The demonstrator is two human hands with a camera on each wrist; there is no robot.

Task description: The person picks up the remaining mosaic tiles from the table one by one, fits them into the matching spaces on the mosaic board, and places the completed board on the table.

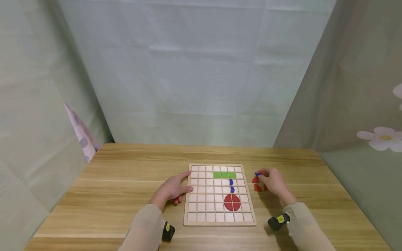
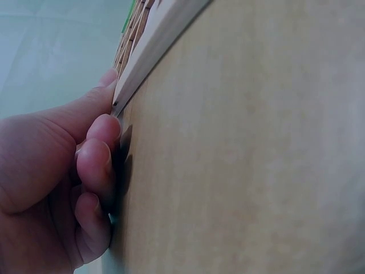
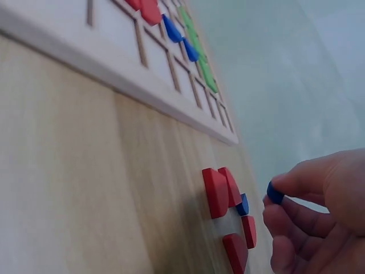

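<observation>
A square-gridded wooden board (image 1: 206,198) lies flat on the table. Green squares (image 1: 224,175), two blue half-round pieces (image 1: 232,190) and a red circle of quarter pieces (image 1: 232,202) sit in its cells. At the board's left edge, my left hand (image 1: 172,188) touches the frame with index finger and thumb outstretched; its other fingers bend beside the edge. Beyond the right edge, my right hand (image 1: 274,181) pinches a small blue piece (image 3: 275,193) between thumb and fingers, just above the table. Below it lie another blue piece (image 3: 242,204) and several red quarter-round pieces (image 3: 215,193), partly hidden in the head view.
The wooden table (image 1: 125,164) extends on every side of the board. Pale curtains (image 1: 201,87) hang behind it and at both sides. A small black camera (image 1: 169,231) is strapped to the left wrist, and a similar one (image 1: 277,222) to the right.
</observation>
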